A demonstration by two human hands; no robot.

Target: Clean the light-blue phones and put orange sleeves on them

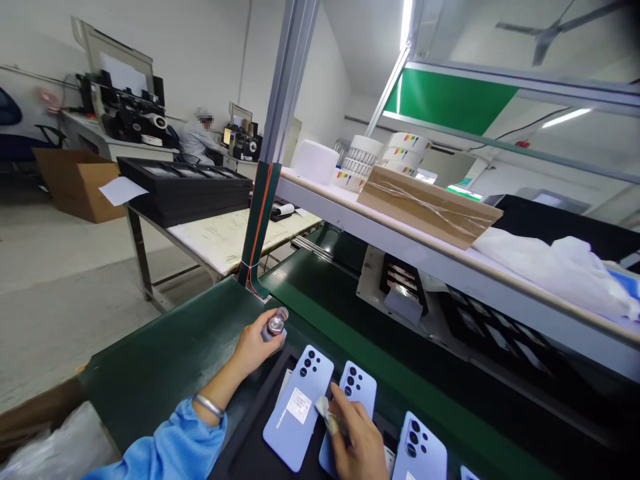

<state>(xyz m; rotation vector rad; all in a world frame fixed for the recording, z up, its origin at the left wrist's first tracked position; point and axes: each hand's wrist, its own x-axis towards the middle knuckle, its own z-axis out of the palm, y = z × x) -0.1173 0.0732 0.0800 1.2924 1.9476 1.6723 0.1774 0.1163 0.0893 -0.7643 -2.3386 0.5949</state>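
Observation:
At the far end of the row of phones, my left hand (pixel 259 347) is closed round a small bottle (pixel 276 325) with a shiny metal top and a clear flipped-up lid. A crumpled white wipe (pixel 323 407) is pinched in my right hand (pixel 359 437), which is over a light blue phone (pixel 361 385) and hides its lower part. Left of it lies another light blue phone (pixel 299 410), back up, with a white label (pixel 299 405). A third blue phone (pixel 420 450) lies to the right. The phones rest on a black tray (pixel 245 443).
Beyond the green work surface (pixel 170 360), a shelf (pixel 400 243) carries label rolls (pixel 361 160), a cardboard box (pixel 425 207) and white plastic wrapping (pixel 560 267). A metal post (pixel 283 100) rises at the corner. Stacked black trays (pixel 200 190) stand on a side table. A person (pixel 199 140) sits farther back.

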